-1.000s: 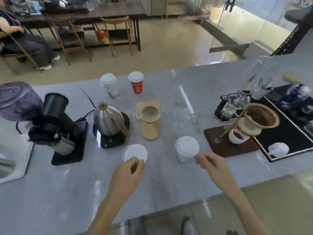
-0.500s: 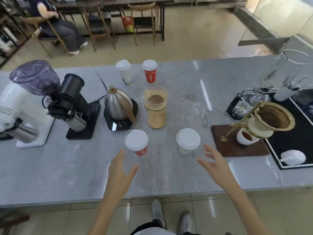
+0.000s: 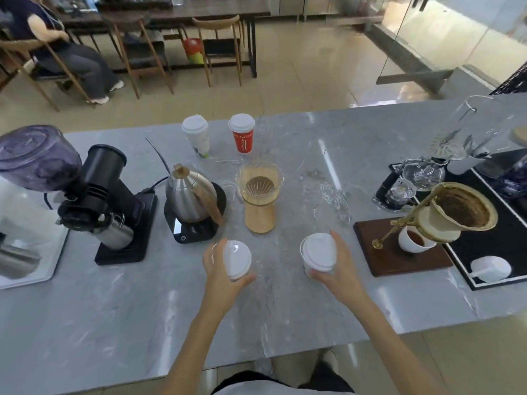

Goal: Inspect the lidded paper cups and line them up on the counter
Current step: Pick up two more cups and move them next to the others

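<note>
Several lidded paper cups stand on the grey counter (image 3: 114, 315). My left hand (image 3: 219, 277) wraps a white-lidded cup (image 3: 236, 259) near the front middle; its red body was visible earlier and is hidden now. My right hand (image 3: 340, 269) grips a white lidded cup (image 3: 318, 253) to the right of it. At the counter's far side a white lidded cup (image 3: 196, 135) and a red lidded cup (image 3: 242, 134) stand side by side, untouched.
A glass dripper on a wooden stand (image 3: 259, 199) sits just behind the held cups. A steel kettle on a scale (image 3: 191, 201) and a black grinder (image 3: 99, 195) are to the left. A pour-over stand on a wooden board (image 3: 405, 246) is to the right.
Both hands, open and hovering short of the cups half a second ago, have reached forward and closed around the two near cups.
</note>
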`<state>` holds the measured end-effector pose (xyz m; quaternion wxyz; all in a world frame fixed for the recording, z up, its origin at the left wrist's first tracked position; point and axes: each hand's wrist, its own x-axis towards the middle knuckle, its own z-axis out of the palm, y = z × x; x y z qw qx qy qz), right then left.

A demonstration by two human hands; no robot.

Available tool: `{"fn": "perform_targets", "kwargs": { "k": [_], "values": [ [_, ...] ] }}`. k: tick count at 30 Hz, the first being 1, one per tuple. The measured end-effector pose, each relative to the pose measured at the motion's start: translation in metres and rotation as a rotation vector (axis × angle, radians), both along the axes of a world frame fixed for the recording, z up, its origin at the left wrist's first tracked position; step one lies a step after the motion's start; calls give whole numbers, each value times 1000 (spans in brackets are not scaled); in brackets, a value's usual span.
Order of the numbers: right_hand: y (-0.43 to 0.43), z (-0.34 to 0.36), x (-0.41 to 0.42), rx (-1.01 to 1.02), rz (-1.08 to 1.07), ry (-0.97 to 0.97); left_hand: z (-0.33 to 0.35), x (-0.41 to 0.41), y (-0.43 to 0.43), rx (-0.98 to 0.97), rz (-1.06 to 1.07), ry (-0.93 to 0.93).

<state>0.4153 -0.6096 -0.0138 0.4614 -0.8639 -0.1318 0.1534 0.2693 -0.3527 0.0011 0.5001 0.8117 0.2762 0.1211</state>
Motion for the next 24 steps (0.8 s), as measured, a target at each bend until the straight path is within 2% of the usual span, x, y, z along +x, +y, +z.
{"fn": "perform_targets", "kwargs": {
  "k": [5, 9, 13, 16, 21, 24],
  "values": [
    [-1, 14, -8, 97, -60, 28, 4, 2, -6, 81, 79, 1],
    [-12, 52, -2, 121, -11, 5, 40, -4, 0, 51, 116, -7],
    [-19, 111, 23, 159, 20, -30, 107, -7, 19, 82, 25, -131],
    [-7, 167, 56, 178, 55, -111, 169, 5, 43, 124, -23, -116],
    [31, 266, 129, 242, 82, -302, 275, 72, 75, 140, -97, -178],
    [60, 315, 178, 317, 100, -358, 315, 131, 94, 141, -171, -197]
  ]
}}
